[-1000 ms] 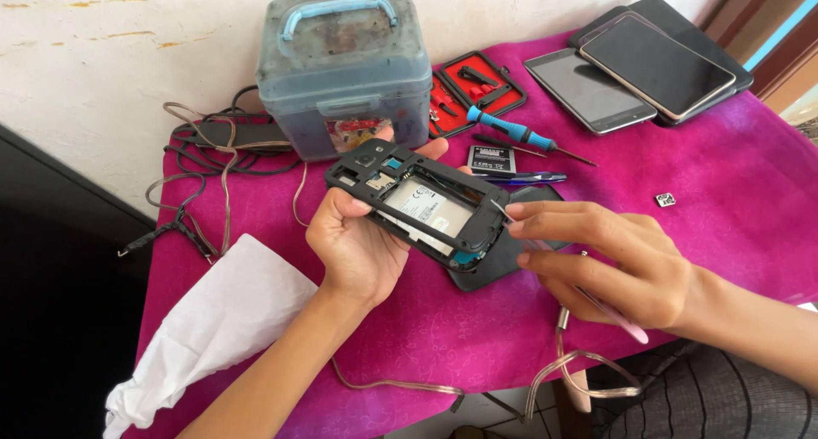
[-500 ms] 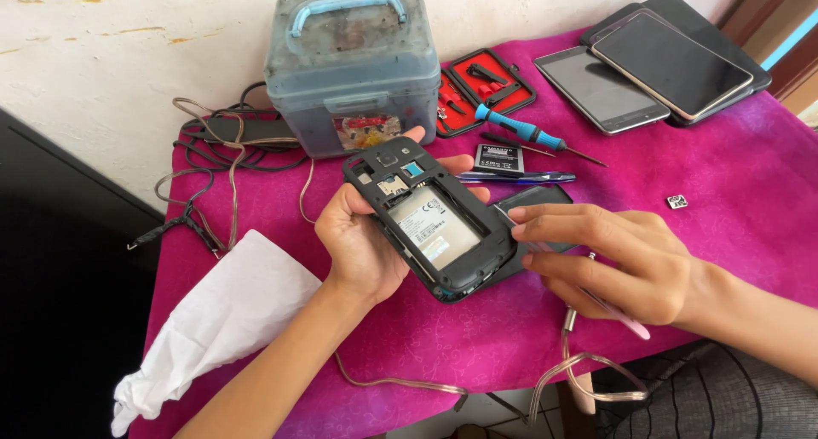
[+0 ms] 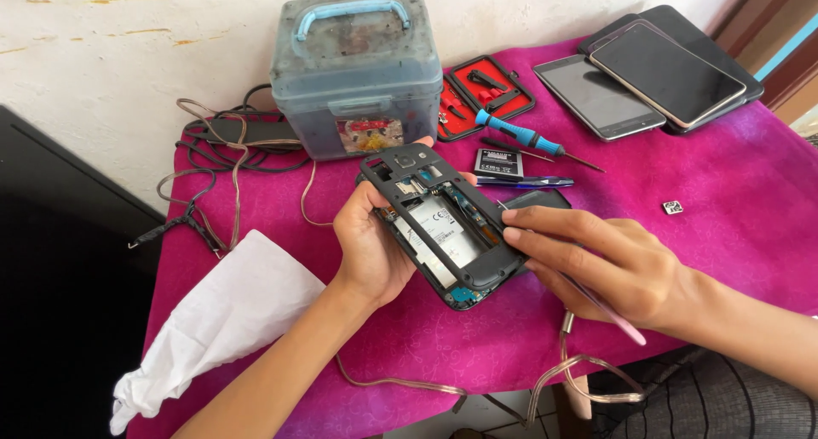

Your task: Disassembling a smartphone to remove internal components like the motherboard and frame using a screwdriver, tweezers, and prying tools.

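My left hand (image 3: 368, 250) grips an opened black phone (image 3: 439, 228) from its left side, back cover off, its frame and inner parts facing up. The phone is tilted, camera end towards the grey box. My right hand (image 3: 601, 264) rests its fingertips on the phone's lower right edge and holds a thin pink tool (image 3: 615, 317), whose handle sticks out below the palm. The tool's tip reaches near the phone's right side. A dark back cover (image 3: 545, 199) lies on the cloth just behind my right fingers.
A magenta cloth (image 3: 733, 235) covers the table. A grey box with a blue handle (image 3: 354, 73) stands at the back, beside a red tool case (image 3: 481, 90), a blue screwdriver (image 3: 521, 137), a battery (image 3: 497, 162) and stacked phones (image 3: 665, 68). White cloth (image 3: 221, 320) and cables (image 3: 213, 162) lie left.
My left hand has turned the phone from lying crosswise to pointing more lengthwise away from me. My right hand stays at its lower right edge with the pink tool.
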